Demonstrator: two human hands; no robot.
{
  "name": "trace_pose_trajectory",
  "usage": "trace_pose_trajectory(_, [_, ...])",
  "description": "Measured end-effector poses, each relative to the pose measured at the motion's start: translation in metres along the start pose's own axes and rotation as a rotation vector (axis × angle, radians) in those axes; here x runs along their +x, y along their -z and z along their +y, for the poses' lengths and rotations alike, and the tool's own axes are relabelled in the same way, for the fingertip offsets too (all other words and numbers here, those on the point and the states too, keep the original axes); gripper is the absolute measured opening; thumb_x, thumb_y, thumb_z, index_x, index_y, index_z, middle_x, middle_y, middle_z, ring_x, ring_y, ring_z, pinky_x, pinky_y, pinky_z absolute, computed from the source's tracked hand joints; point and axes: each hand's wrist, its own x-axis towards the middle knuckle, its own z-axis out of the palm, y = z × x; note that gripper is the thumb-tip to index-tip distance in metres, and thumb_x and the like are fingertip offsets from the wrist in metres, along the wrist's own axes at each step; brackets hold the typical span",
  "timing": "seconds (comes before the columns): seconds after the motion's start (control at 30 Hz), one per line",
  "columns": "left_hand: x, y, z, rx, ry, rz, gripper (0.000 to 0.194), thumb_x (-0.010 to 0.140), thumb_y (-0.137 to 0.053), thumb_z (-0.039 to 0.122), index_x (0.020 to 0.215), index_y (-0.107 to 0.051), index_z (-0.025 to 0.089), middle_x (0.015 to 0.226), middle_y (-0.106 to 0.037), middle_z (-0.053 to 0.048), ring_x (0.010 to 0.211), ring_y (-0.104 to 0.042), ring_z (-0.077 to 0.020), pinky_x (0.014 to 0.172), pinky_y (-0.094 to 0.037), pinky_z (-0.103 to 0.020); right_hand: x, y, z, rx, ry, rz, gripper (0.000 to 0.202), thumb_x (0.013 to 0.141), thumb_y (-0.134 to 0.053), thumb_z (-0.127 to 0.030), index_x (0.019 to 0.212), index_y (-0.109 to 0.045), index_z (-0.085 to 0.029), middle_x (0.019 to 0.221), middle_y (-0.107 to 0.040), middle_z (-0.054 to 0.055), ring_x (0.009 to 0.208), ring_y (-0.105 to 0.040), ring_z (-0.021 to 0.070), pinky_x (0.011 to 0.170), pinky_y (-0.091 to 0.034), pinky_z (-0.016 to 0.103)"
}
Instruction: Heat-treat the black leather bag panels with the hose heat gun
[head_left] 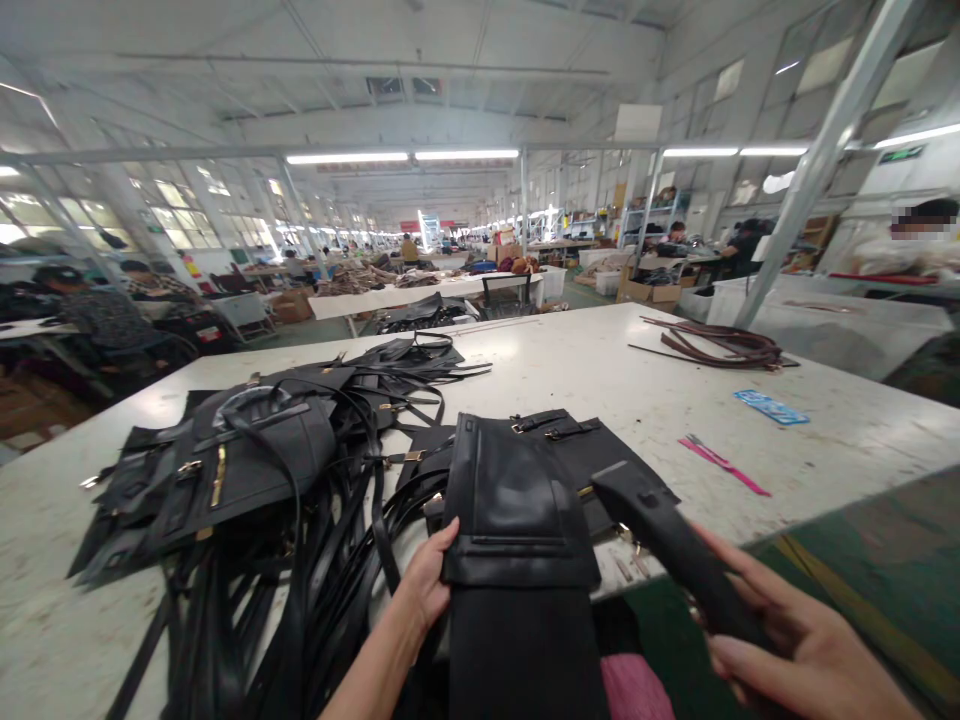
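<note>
Gripping the left edge of a black leather piece, our left hand keeps its thumb on top, the other fingers hidden from us. In the head view, the piece lies at the near edge of the white table, its lower part running down out of sight. Our right hand is closed around a black handheld tool, its wide end just right of the piece.

Crowding our left side is a heap of black bags, its long straps trailing close to our left wrist. Another black bag lies behind the piece, its buckles up, blocking the way straight ahead. Farther right we see a pink strip, a blue packet and, near the far edge, coiled brown straps.

Open room spreads across the table's middle and right, between the black bag and the table's right edge, around those small things.
</note>
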Motion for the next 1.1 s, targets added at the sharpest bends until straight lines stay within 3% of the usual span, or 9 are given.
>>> trace_pose_trajectory(0.07, [0.007,0.015,-0.013,-0.029,0.035,-0.003,0.024,0.08,-0.047,0.024,0.089,-0.06,0.006,0.069,-0.069,-0.012,0.068,-0.066,-0.0246,0.068,-0.052,-0.039,0.01,-0.024,0.009,0.073,-0.049,-0.177,0.084,0.064,-0.067,-0.024,0.137,-0.026,-0.025,0.106,-0.063,0.003,0.057,-0.059,0.0149,0.047,-0.048,0.02])
trace_pose_trajectory(0.17, [0.006,0.03,-0.02,-0.045,0.029,-0.008,0.024,0.077,-0.053,0.025,0.092,-0.06,0.008,0.074,-0.069,-0.011,0.072,-0.066,-0.0241,0.068,-0.052,-0.036,0.02,-0.043,0.021,0.145,-0.066,-0.313,0.079,0.064,-0.065,-0.023,0.135,-0.03,-0.022,0.098,-0.063,0.002,0.058,-0.056,0.0124,0.049,-0.044,0.019])
trace_pose_trajectory(0.33, [0.006,0.043,-0.025,0.078,-0.07,0.011,0.032,0.061,-0.068,0.014,0.091,-0.061,0.012,0.08,-0.07,-0.009,0.074,-0.065,-0.0233,0.067,-0.051,-0.031,0.028,-0.032,0.032,0.061,-0.108,-0.214,0.084,0.063,-0.061,-0.026,0.137,-0.022,-0.018,0.068,-0.058,-0.003,0.043,-0.047,0.0092,0.038,-0.038,0.018])
trace_pose_trajectory(0.47, [0.018,0.049,-0.033,0.225,-0.2,0.099,0.028,0.059,-0.066,0.015,0.086,-0.062,0.012,0.08,-0.07,-0.008,0.078,-0.064,-0.0245,0.071,-0.049,-0.034,0.026,-0.023,0.031,0.092,-0.198,-0.307,0.085,0.055,-0.057,-0.016,0.135,-0.029,-0.018,0.072,-0.06,-0.002,0.043,-0.05,0.01,0.037,-0.038,0.017])
trace_pose_trajectory(0.67, [0.017,0.037,-0.038,0.522,-0.337,0.108,0.037,0.056,-0.069,0.02,0.092,-0.061,0.013,0.09,-0.069,-0.007,0.089,-0.061,-0.0251,0.083,-0.044,-0.034,0.039,-0.061,0.023,0.183,-0.156,-0.391,0.08,0.05,-0.053,-0.004,0.128,-0.043,-0.017,0.074,-0.062,-0.003,0.054,-0.049,0.0092,0.041,-0.03,0.013])
trace_pose_trajectory(0.8, [0.009,0.04,-0.042,0.593,-0.328,0.178,0.038,0.05,-0.071,0.012,0.088,-0.062,0.015,0.081,-0.069,-0.004,0.08,-0.062,-0.0246,0.077,-0.045,-0.032,0.052,-0.081,0.017,0.227,-0.132,-0.465,0.079,0.049,-0.053,-0.001,0.125,-0.046,-0.02,0.08,-0.065,-0.003,0.05,-0.047,0.0064,0.039,-0.027,0.012])
trace_pose_trajectory(0.87, [0.006,0.053,-0.04,0.566,-0.292,0.178,0.038,0.049,-0.071,0.01,0.085,-0.062,0.016,0.075,-0.069,-0.003,0.071,-0.061,-0.0231,0.068,-0.047,-0.03,0.059,-0.076,0.014,0.22,-0.108,-0.437,0.078,0.05,-0.054,-0.003,0.126,-0.045,-0.02,0.074,-0.064,-0.003,0.048,-0.049,0.0072,0.038,-0.03,0.013])
trace_pose_trajectory(1.0, [-0.001,0.081,-0.026,0.568,-0.251,0.097,0.031,0.045,-0.069,0.002,0.073,-0.064,0.016,0.059,-0.064,0.002,0.056,-0.056,-0.0189,0.052,-0.041,-0.026,0.081,-0.043,0.005,0.116,-0.057,-0.237,0.077,0.064,-0.058,-0.02,0.135,-0.028,-0.02,0.064,-0.06,-0.004,0.042,-0.053,0.0116,0.037,-0.042,0.021])
trace_pose_trajectory(1.1, [-0.015,0.082,-0.022,0.608,-0.265,0.115,0.036,0.042,-0.063,-0.007,0.071,-0.064,0.015,0.052,-0.058,0.006,0.05,-0.05,-0.0147,0.048,-0.036,-0.024,0.094,-0.03,0.0,0.022,-0.066,-0.298,0.074,0.071,-0.059,-0.03,0.135,-0.026,-0.015,0.053,-0.055,-0.006,0.039,-0.052,0.0126,0.036,-0.044,0.022])
